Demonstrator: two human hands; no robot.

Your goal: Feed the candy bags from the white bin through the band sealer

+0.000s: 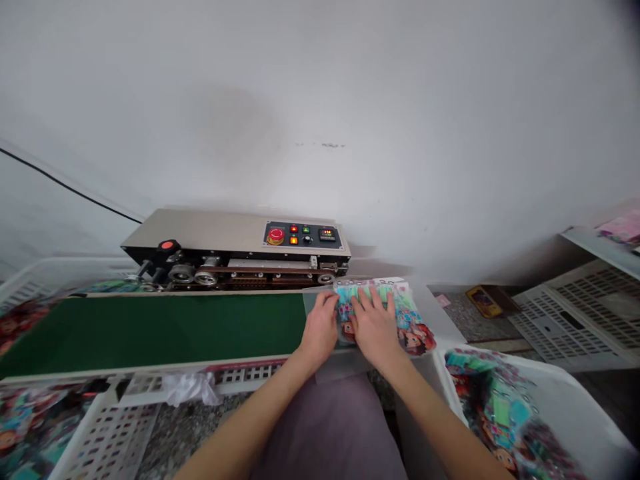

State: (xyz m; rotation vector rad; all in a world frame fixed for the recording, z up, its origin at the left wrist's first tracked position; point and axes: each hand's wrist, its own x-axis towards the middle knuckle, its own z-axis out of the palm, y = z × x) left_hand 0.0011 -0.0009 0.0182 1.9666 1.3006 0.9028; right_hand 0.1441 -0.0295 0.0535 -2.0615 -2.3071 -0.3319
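My left hand has its fingers bent and closed at the edge of a clear plastic bag at the right end of the green conveyor belt. Beside it, my right hand lies palm down with fingers spread on a colourful printed packet, which appears to be inside the clear bag. More printed packets with cartoon figures lie under and to the right of this hand. The band sealing machine stands behind the belt, its panel lights lit.
A white tub with several printed packets stands at the lower right. White plastic crates with packets are at the left, under the belt. A grey crate and a small box are at the far right. A wall rises behind the machine.
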